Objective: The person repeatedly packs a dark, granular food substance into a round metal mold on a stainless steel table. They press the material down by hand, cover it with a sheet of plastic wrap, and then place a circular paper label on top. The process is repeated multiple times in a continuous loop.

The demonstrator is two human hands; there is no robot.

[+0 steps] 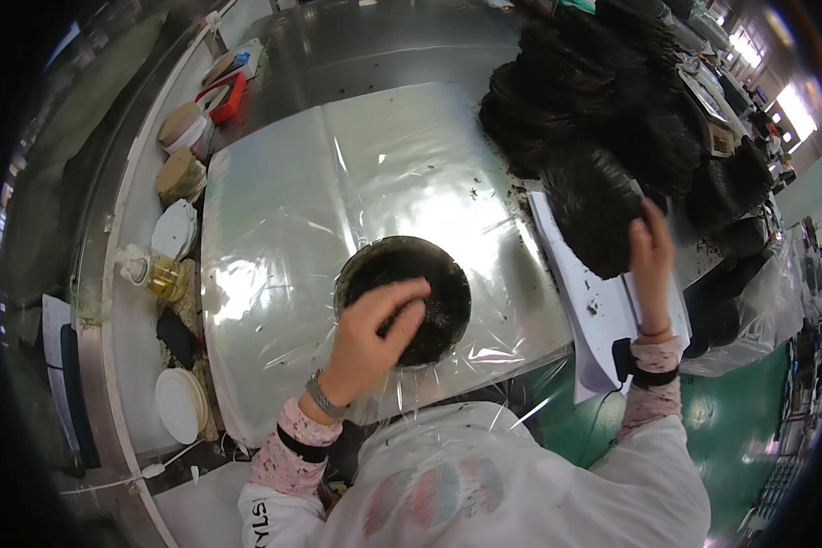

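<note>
A dark, round, shallow piece (449, 297), with a raised rim, lies on the clear plastic film in front of me. My left hand (384, 320) is over its middle, thumb and fingers curved and apart, with nothing visible between them. Whether the fingertips touch the piece I cannot tell. To the right, my right hand (651, 260) grips the edge of a black, flat, rounded piece (594, 215), held tilted beside a heap of similar black pieces (575, 100). The material of these pieces is not clear; they look crumbly or fibrous.
Clear plastic film (274, 210) covers a large block on the metal table (384, 41). White papers (594, 315) lie under my right hand. Along the left rail stand a glass jar of yellow liquid (163, 276), white discs (181, 406), a red box (228, 99) and several round stacks. Dark crumbs are scattered about.
</note>
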